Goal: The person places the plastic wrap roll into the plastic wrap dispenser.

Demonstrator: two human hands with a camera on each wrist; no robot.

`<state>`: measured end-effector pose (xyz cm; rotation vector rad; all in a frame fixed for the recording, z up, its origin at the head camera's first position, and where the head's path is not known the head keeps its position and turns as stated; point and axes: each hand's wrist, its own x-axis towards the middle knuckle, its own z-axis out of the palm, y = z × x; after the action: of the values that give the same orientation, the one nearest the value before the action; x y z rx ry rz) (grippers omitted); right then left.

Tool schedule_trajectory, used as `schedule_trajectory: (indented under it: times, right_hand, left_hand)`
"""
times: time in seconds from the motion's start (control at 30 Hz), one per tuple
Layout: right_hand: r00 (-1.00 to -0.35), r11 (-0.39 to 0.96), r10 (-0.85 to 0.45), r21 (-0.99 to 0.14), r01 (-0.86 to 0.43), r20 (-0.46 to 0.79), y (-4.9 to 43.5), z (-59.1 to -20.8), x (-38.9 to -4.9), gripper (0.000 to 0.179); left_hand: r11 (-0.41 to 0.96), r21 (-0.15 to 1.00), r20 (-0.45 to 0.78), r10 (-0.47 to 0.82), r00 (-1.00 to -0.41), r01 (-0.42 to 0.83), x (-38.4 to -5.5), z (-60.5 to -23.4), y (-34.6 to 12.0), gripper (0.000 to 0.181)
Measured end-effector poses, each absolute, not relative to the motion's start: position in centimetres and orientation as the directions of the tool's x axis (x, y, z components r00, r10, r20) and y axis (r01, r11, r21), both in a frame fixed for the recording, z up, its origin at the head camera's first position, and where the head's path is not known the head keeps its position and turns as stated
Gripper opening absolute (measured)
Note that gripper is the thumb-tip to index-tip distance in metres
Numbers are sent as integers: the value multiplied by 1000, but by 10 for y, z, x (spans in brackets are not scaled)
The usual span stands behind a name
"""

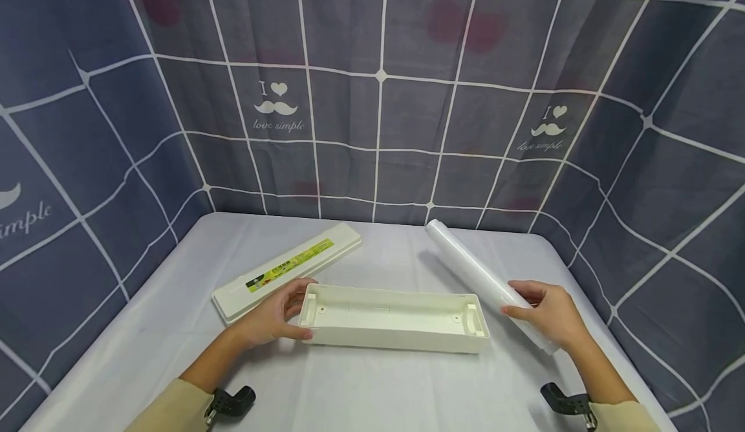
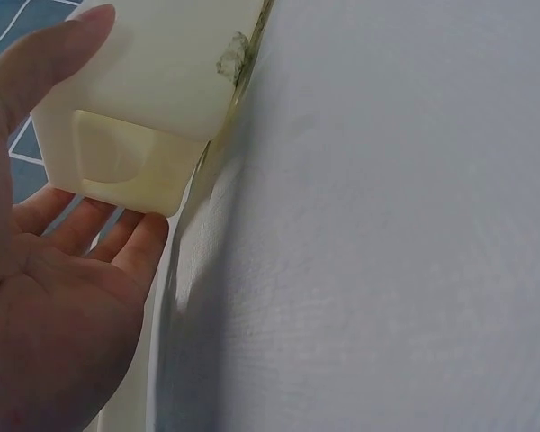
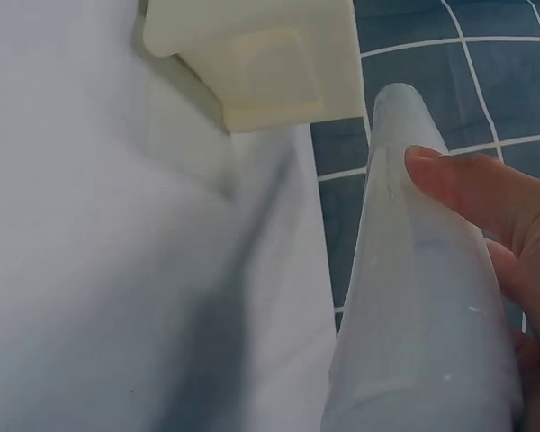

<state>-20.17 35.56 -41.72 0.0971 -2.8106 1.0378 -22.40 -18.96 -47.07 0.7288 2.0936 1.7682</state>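
A long cream plastic box (image 1: 396,337) lies across the middle of the table, its hollow inside facing up. My left hand (image 1: 278,315) grips its left end, thumb at the front wall and fingers at the back. In the left wrist view the thumb lies along the box (image 2: 153,81), with the fingertips at its end edge. My right hand (image 1: 550,312) holds a roll of clear plastic wrap (image 1: 471,265), slanted to the right of the box. In the right wrist view the thumb presses along the side of the plastic wrap roll (image 3: 414,297), and the other fingers are partly hidden behind it.
A cream lid (image 1: 343,238) with a green label lies diagonally behind my left hand. White cloth covers the table (image 1: 384,393). Dark checked curtains (image 1: 343,173) stand close at the back and both sides.
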Motion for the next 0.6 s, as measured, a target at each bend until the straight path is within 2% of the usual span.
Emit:
schedule_trajectory:
  times: [0.6]
  right_hand:
    - [-981,686,-87,-704,-186,175,341,-398,-201,60]
  left_hand:
    - [120,978,78,557,-827,172,-224,-470,-190,100]
